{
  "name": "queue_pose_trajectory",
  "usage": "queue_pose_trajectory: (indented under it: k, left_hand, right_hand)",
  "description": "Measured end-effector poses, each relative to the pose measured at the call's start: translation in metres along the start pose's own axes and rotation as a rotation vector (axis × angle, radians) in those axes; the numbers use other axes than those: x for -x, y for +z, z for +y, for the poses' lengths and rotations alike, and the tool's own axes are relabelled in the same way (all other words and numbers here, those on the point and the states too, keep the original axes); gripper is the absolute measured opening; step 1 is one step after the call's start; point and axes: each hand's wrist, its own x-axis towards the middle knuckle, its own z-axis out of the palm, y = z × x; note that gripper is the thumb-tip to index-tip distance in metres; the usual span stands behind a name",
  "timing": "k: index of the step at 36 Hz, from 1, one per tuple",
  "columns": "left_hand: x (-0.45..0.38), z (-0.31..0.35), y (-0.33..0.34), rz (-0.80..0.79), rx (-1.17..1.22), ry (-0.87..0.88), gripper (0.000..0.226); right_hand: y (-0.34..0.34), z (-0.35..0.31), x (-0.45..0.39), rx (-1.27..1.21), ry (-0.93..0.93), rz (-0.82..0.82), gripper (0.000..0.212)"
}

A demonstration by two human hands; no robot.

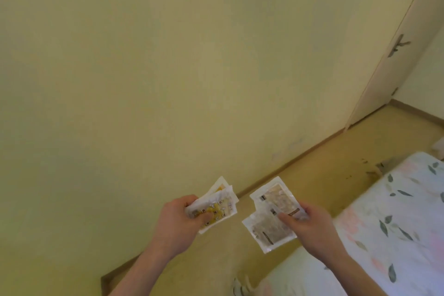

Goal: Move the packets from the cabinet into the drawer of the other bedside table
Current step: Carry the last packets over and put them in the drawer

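My left hand grips a small stack of white packets with a yellow printed pattern, thumb on top. My right hand holds two white packets with greyish-brown contents, one fanned above the other, thumb pressed across them. Both hands are held out in front of me above the floor. No cabinet, drawer or bedside table is in view.
A plain yellow wall fills most of the view, with a wooden skirting board along the floor. A bed with a leaf-print cover lies at lower right. A white door with a handle stands at the far right.
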Motion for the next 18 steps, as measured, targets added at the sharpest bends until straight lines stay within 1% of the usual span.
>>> queue_pose_trajectory:
  k: [4,9,12,16,18]
  left_hand:
    - [-0.058,0.011,-0.004,-0.005,-0.057,0.043,0.015]
    - [-0.135,0.026,-0.001,-0.081,-0.052,0.09,0.015]
    - [-0.187,0.032,0.006,-0.137,-0.071,0.136,0.016]
    - [-0.26,0.042,0.016,-0.186,-0.115,0.22,0.02]
    - [-0.291,0.051,0.022,-0.226,-0.122,0.252,0.018]
  right_hand:
    - [-0.002,-0.014,-0.05,-0.014,0.026,0.006,0.019]
    - [-0.006,-0.031,-0.109,-0.03,0.033,0.073,0.021]
    - [-0.005,-0.034,-0.142,-0.026,0.063,0.133,0.023]
    - [-0.002,-0.036,-0.184,-0.034,0.104,0.241,0.019]
    - [-0.001,-0.038,-0.2,-0.038,0.139,0.286,0.018]
